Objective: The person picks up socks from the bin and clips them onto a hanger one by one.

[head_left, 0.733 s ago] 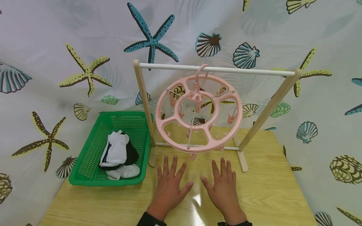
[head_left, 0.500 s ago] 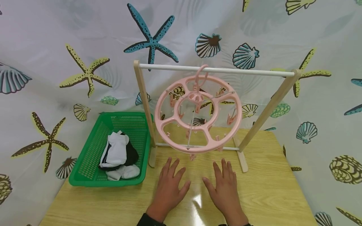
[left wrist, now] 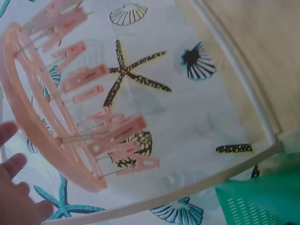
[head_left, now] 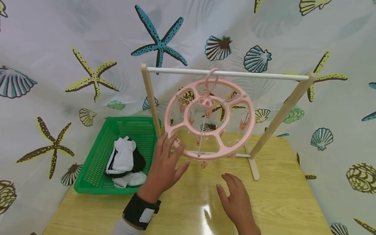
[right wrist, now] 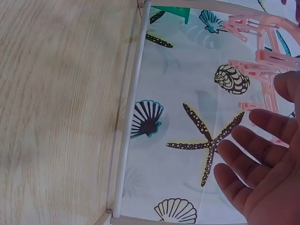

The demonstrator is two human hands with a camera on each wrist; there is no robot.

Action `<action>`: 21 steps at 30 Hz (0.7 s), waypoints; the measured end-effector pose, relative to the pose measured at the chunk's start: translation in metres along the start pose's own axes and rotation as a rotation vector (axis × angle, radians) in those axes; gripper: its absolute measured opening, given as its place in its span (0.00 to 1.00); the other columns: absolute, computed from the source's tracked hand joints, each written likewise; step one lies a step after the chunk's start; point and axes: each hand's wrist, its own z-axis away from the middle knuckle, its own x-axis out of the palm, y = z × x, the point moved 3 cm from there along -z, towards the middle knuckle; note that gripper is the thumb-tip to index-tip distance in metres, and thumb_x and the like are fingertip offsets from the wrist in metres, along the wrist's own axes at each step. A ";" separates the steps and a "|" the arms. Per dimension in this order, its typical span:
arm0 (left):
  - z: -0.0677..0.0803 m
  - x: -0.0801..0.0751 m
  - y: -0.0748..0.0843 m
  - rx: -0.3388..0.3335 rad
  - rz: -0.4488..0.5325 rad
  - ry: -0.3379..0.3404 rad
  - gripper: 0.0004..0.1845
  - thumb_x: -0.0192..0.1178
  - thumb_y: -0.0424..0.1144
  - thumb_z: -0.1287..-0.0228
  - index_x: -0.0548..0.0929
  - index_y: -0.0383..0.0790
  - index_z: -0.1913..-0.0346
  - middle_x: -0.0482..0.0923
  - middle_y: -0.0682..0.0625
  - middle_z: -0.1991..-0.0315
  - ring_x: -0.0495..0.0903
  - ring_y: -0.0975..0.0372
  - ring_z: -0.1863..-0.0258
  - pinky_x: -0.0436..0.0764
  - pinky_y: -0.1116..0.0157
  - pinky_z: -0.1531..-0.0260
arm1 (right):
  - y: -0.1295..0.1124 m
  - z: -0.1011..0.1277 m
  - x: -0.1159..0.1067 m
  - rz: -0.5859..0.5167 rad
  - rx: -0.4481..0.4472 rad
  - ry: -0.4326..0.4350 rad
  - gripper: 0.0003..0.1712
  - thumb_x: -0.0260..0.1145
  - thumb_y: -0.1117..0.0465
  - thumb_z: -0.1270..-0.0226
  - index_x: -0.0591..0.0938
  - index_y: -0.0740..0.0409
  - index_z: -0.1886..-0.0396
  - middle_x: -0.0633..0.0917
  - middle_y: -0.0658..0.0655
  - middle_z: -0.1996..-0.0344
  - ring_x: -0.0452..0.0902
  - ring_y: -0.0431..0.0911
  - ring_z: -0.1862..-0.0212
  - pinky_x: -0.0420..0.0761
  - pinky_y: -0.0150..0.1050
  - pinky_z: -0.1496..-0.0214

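A round pink clip hanger (head_left: 223, 151) hangs by its hook from the white top bar of a wooden stand. Pink clothes pegs (left wrist: 117, 133) dangle below its ring, as the left wrist view shows. My left hand (head_left: 164, 166), fingers spread and slightly bent, is raised at the ring's near left edge; whether it touches the ring I cannot tell. Lower and to the right, my right hand (head_left: 236, 202) hovers in front of the hanger with relaxed fingers and holds nothing. In the right wrist view, its fingers (right wrist: 253, 154) are loosely bent beside the pegs.
A green basket (head_left: 80, 169) stands left of the stand, with folded white and black cloth items (head_left: 123, 155) inside. The stand's right post (head_left: 282, 116) slants down to a foot on the wooden table (head_left: 282, 195). A sea-patterned sheet hangs behind.
My left hand has risen forward and left from low over the table to the hanger's near left edge. My right hand has drawn back slightly, its fingers more bent.
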 end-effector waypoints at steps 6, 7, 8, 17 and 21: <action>-0.008 0.002 -0.010 -0.014 0.018 -0.096 0.18 0.57 0.53 0.38 0.81 0.44 0.54 0.60 0.43 0.35 0.48 0.44 0.33 0.49 0.48 0.37 | -0.002 -0.001 -0.005 -0.021 -0.026 0.042 0.18 0.64 0.55 0.39 0.79 0.57 0.51 0.77 0.56 0.51 0.72 0.51 0.47 0.74 0.52 0.53; -0.008 0.001 -0.010 -0.014 0.039 -0.088 0.17 0.58 0.52 0.39 0.81 0.43 0.56 0.63 0.43 0.37 0.51 0.46 0.33 0.51 0.49 0.37 | -0.002 -0.001 -0.006 -0.027 -0.033 0.051 0.17 0.65 0.55 0.39 0.79 0.56 0.51 0.78 0.55 0.51 0.72 0.51 0.47 0.75 0.51 0.53; -0.008 0.000 -0.010 -0.010 0.060 -0.078 0.17 0.59 0.52 0.39 0.81 0.43 0.56 0.66 0.43 0.41 0.54 0.47 0.34 0.52 0.49 0.37 | -0.002 -0.002 -0.007 -0.035 -0.039 0.059 0.17 0.65 0.56 0.39 0.79 0.56 0.52 0.78 0.55 0.51 0.73 0.51 0.48 0.75 0.51 0.53; -0.018 -0.021 0.000 0.051 0.144 -0.028 0.15 0.62 0.48 0.43 0.82 0.40 0.59 0.76 0.49 0.59 0.73 0.55 0.53 0.67 0.55 0.48 | -0.016 -0.020 -0.022 -0.318 0.021 -0.028 0.22 0.60 0.52 0.34 0.72 0.52 0.42 0.76 0.49 0.46 0.72 0.43 0.46 0.76 0.46 0.54; -0.021 -0.027 0.006 0.045 0.163 -0.040 0.15 0.62 0.48 0.43 0.82 0.42 0.59 0.76 0.50 0.59 0.74 0.57 0.56 0.69 0.56 0.51 | -0.029 -0.033 -0.024 -0.441 0.002 -0.086 0.27 0.60 0.52 0.34 0.67 0.50 0.38 0.73 0.50 0.43 0.69 0.45 0.44 0.75 0.47 0.52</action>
